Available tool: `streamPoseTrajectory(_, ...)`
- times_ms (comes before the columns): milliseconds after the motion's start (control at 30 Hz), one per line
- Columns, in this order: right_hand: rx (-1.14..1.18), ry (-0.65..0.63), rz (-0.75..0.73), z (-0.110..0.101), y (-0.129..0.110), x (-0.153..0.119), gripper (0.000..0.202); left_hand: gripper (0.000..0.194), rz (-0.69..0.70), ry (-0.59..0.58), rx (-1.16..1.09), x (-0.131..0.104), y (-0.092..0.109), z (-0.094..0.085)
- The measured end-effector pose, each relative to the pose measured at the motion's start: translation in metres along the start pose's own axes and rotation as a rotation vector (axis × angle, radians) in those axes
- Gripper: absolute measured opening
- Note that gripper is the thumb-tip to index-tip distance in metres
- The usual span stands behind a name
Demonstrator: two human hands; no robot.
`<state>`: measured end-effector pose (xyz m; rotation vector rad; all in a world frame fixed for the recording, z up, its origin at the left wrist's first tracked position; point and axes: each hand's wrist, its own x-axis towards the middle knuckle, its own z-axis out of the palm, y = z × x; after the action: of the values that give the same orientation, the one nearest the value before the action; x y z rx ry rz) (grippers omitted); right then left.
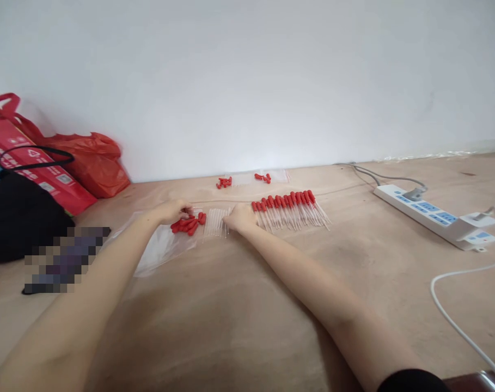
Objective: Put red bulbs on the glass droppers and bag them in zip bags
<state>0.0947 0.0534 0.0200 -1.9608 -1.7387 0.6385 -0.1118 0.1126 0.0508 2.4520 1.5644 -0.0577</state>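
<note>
Several thin clear tubes [215,222] lie side by side on the counter [231,283], between the two hands; they are too fine and pale to count, and the right hand [239,219] covers the right end of their row. That hand's grip is curled with the fingertips turned down at the tubes, yet I cannot tell how far open it is or whether it has hold of one. Just left of the tubes, a heap of red bulbs [185,225] rests on a clear plastic bag [159,250], whose left part the left forearm hides. The left hand [177,209] reaches over the heap, its fingers bent; whether its grip has closed on a bulb is not clear. Just right of the right hand lies a row of red-topped tubes [290,209], slanted and overlapping. Farther back, near the wall, two small clusters of red pieces lie by another clear bag [243,178]. Well to the right is a power strip [422,211], its white cable running out of view. At left, a pixelated patch masks most of a dark flat object [73,256], and red bags [96,163] are cut off by the edge.
</note>
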Motion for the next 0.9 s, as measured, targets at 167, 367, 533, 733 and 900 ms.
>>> streamPoseTrajectory(167, 0.054, 0.002, 0.028, 0.002, 0.000, 0.002, 0.025, 0.012, -0.021, 0.104, -0.027, -0.006, 0.007, -0.004)
streamPoseTrajectory(367, 0.236, 0.084, -0.084, -0.006, 0.014, -0.002, 0.028, 0.018, 0.018, 0.451, -0.110, -0.016, 0.037, 0.009)
streamPoseTrajectory(533, 0.223, 0.121, -0.539, -0.028, 0.055, -0.031, 0.027, 0.024, 0.212, 0.556, -0.196, -0.047, 0.099, 0.052)
streamPoseTrajectory(733, 0.219, 0.150, -0.851, -0.058, 0.121, -0.075, 0.020, 0.016, 0.411, 0.492, -0.277, -0.074, 0.147, 0.084)
streamPoseTrajectory(900, 0.125, 0.139, -0.907, -0.061, 0.143, -0.082, 0.017, 0.013, 0.425, 0.467, -0.242, -0.072, 0.150, 0.090)
